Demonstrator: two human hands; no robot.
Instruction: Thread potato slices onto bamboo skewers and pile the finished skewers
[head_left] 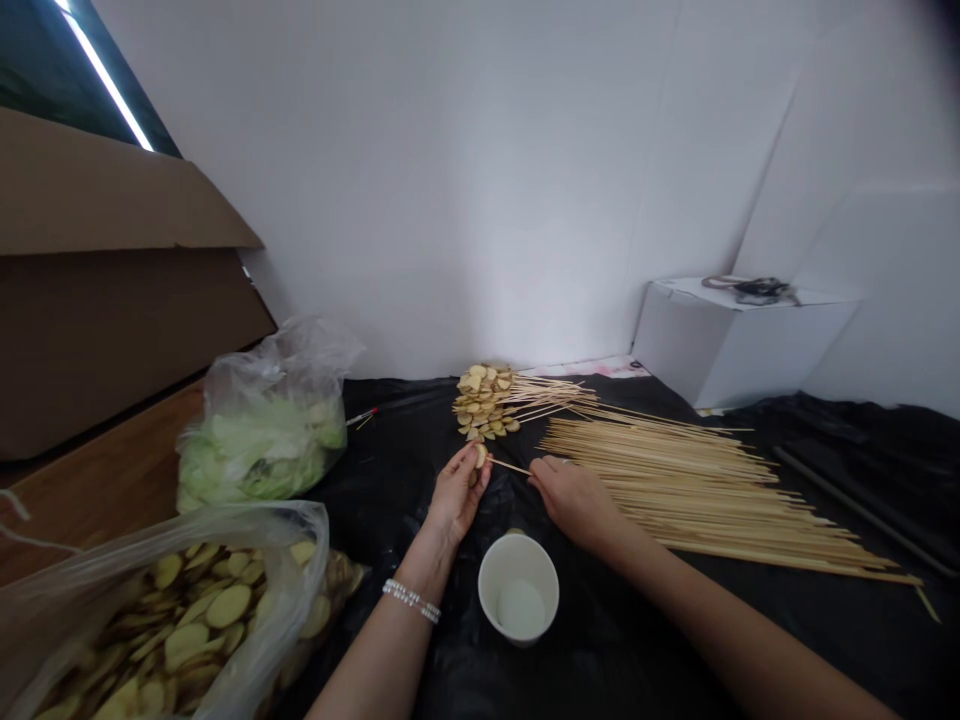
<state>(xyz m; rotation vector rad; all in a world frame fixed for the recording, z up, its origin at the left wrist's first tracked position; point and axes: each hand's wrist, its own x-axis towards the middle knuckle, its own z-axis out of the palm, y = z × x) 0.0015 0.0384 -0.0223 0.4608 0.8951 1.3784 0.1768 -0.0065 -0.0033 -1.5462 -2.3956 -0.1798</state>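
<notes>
My left hand [457,490] pinches a potato slice [481,456] between thumb and fingers. A thin wooden skewer [511,466] runs from that slice across to my right hand [568,497], whose fingers are closed on its other end. Just beyond my hands lies a pile of skewered potato slices [484,400], their sticks pointing right. Many bare skewers [697,490] are spread side by side to the right, close to my right hand. A white paper cup [519,588] stands between my forearms. At lower left an open plastic bag [315,530] holds loose potato slices [187,640].
A clear bag of pale green leafy vegetables [262,450] stands at left, with a small red-tipped object [363,416] beside it. Black sheeting [405,400] covers the work surface. A cardboard box [112,300] is at far left, a white box [720,340] at back right, and a white wall behind.
</notes>
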